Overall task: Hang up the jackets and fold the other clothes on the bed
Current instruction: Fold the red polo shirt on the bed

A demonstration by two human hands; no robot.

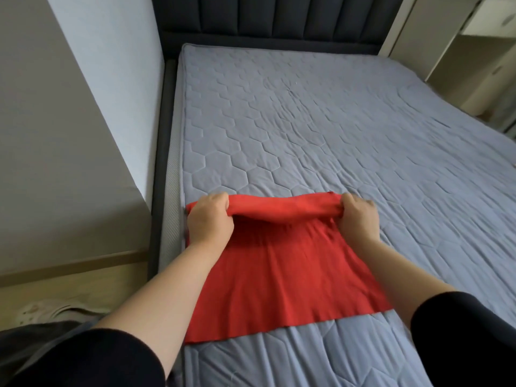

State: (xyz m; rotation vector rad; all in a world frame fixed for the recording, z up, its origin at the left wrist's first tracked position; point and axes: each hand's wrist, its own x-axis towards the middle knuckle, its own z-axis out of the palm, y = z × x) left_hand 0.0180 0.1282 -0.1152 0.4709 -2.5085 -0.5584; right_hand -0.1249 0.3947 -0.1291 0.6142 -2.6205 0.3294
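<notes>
Near edge: our black sleeves [97, 358], bare forearms reaching out over the bed [307, 121].

The red garment [284, 275] lies on the near left part of the mattress. Its near hem is flat and straight across the quilt, and its left side sits close to the mattress edge. We can't tell what kind of garment it is; no collar or sleeves show.

The left grip [210, 219] and right grip [358, 219] are both clenched round the garment's far edge, one at each end. That edge is bunched into a soft roll and raised just off the layer beneath.

Handling, our read:
- Thin knit, light and limp, with no stiffness. It sags a little between the hands.
- Not fragile, not slippery. The matte cloth on the quilt should drag enough to keep the lower layer in place.
- Best hold is where we are now, at the two ends of one edge, pulled gently apart so the span stays taut and the fold lands square.
- A one-handed or mid-edge grab would likely let the corners droop and crease.

Beyond it, the bed cover is blue-grey, quilted in hexagon stitching and lightly wrinkled mid-bed. Further back is a dark padded headboard [279, 15] with vertical channels. There's a pale wall [55, 107] to the left and pale cupboards [474, 37] with an open shelf far right.
</notes>
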